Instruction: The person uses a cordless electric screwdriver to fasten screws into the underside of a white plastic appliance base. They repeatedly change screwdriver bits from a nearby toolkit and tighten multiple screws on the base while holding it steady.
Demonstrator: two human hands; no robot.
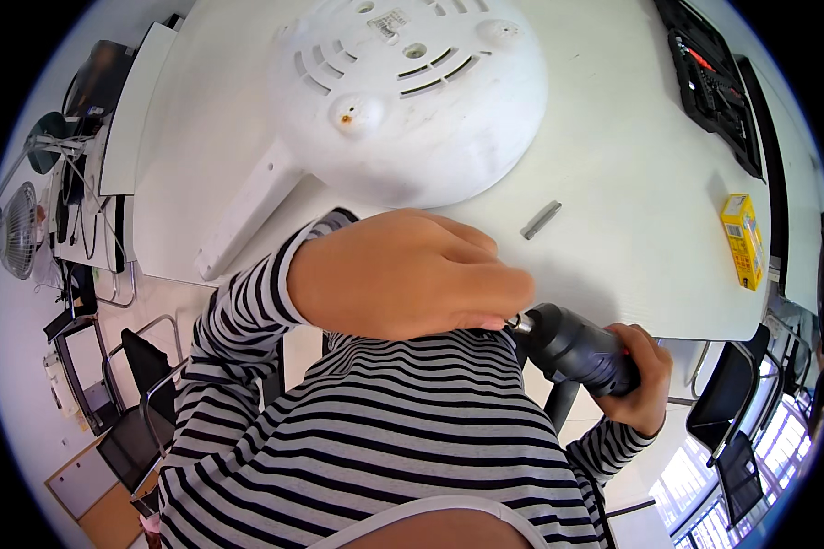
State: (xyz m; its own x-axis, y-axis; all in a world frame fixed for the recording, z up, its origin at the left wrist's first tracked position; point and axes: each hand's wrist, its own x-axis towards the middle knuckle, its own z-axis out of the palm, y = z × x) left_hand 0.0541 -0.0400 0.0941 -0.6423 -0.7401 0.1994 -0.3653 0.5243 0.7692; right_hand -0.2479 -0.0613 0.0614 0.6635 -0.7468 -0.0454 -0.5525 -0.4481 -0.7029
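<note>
My right hand (645,375) is wrapped round the grip of a black cordless drill (577,348), held near the table's front edge with its chuck pointing left. The fingers of my left hand (412,274) are pinched together at the drill's silver tip (520,323); whether a bit sits between them is hidden. Beyond my hands, a round white appliance (430,146) lies with its vented underside up, its long handle (252,210) reaching toward the near left. Its underside has round feet, one with a rusty spot. A small grey metal piece (541,220) lies right of the appliance.
On the white table (632,183), a yellow box (742,241) stands near the right edge. An open black tool case (710,82) lies at the far right. Chairs (142,403) stand to the left and right, and a fan (18,231) is at the far left.
</note>
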